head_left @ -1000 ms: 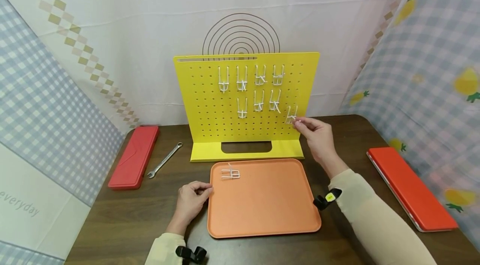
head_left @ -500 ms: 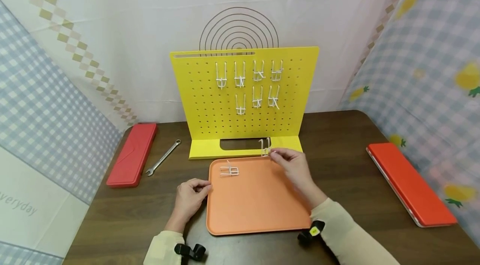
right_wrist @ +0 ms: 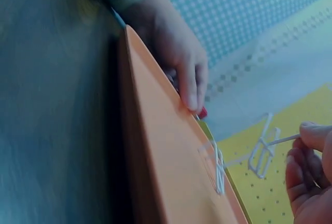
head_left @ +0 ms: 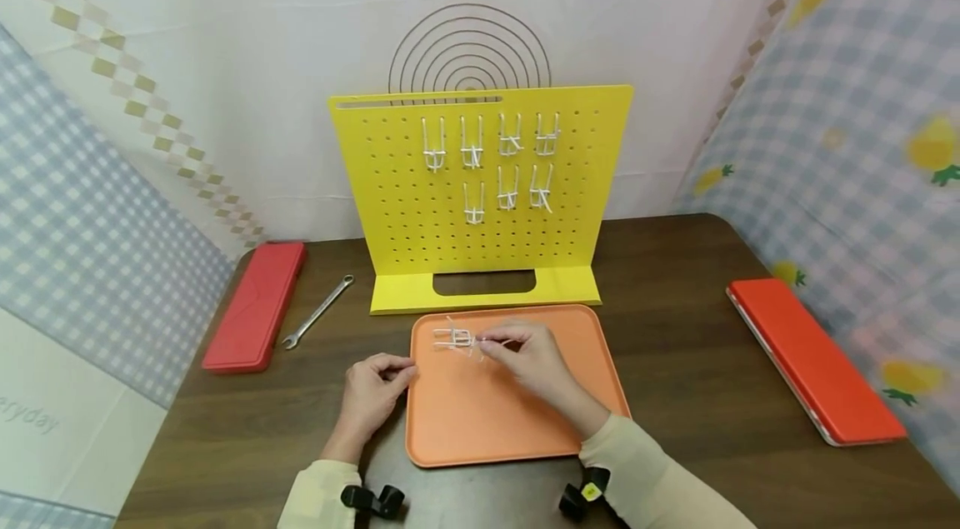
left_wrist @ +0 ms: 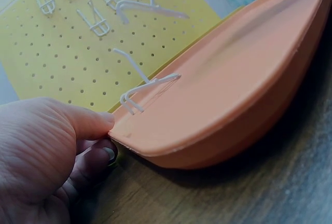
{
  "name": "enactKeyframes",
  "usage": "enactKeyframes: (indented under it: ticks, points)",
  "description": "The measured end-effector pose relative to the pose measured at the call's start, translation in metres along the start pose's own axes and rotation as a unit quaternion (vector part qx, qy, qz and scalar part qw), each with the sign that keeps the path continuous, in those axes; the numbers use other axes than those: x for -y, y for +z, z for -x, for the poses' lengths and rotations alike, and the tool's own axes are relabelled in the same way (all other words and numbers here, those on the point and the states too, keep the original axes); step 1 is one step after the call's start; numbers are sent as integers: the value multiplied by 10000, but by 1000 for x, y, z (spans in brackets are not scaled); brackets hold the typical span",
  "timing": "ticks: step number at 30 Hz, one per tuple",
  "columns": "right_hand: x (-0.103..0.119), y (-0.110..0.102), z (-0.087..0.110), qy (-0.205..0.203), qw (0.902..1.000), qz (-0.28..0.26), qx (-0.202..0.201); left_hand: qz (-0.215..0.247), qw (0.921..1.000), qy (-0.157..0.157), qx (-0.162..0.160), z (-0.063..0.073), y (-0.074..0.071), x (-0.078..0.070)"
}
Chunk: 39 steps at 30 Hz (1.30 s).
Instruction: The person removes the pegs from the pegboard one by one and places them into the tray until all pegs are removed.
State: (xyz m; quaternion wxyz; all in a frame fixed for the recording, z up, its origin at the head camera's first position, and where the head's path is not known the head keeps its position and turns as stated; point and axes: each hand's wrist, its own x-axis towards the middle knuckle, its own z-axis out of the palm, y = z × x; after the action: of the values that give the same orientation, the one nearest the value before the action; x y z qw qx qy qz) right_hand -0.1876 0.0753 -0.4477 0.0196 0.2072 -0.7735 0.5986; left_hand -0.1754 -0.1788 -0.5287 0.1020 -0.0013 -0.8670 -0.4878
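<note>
My right hand (head_left: 536, 358) pinches a white wire pegboard hook (right_wrist: 263, 151) by its prong, holding it over the orange tray (head_left: 487, 421). Another white hook (left_wrist: 150, 82) lies on the tray near its far left corner, and the two overlap in the head view. At the tray's left edge, my left hand (head_left: 369, 400) pinches the rim, its thumb on top and fingers beneath. Behind the tray stands a yellow pegboard (head_left: 408, 237) with several white hooks hung in two rows, such as the top left one (head_left: 434, 156).
A combination wrench (head_left: 318, 312) lies left of the pegboard, with a red case (head_left: 255, 308) beyond it. On the right is a red-orange flat case (head_left: 817, 362). Patterned cloth (head_left: 315, 54) hangs around the back and sides of the wooden table (head_left: 675, 304).
The right hand has brought the hook from the pegboard's lower right, down and left, to above the tray. The left hand stays at the tray's edge.
</note>
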Motion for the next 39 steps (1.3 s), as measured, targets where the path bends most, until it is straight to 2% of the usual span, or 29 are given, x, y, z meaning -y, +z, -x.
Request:
enactKeyframes:
  ticks: [2, 8, 18, 24, 31, 39]
  points:
    - [-3, 8, -1, -28, 9997, 204, 145, -41, 10000, -18, -17, 0, -1, 0]
    - [-36, 26, -1, -127, 9951, 824, 528, -145, 9998, -99, 24, 0, 1, 1]
    - [-35, 34, 5, 249, 9908, 989, 888, -183, 9997, -127, 62, 1, 0, -1]
    - [-37, 37, 5, 206, 9887, 1229, 830, -124, 9998, -119, 76, 0, 0, -1]
    - [-39, 41, 5, -39, 9866, 1469, 705, -173, 9996, -207, 67, 0, -1, -1]
    - [-40, 44, 4, -173, 9847, 1600, 670, -139, 9998, -154, 74, 0, 1, -1]
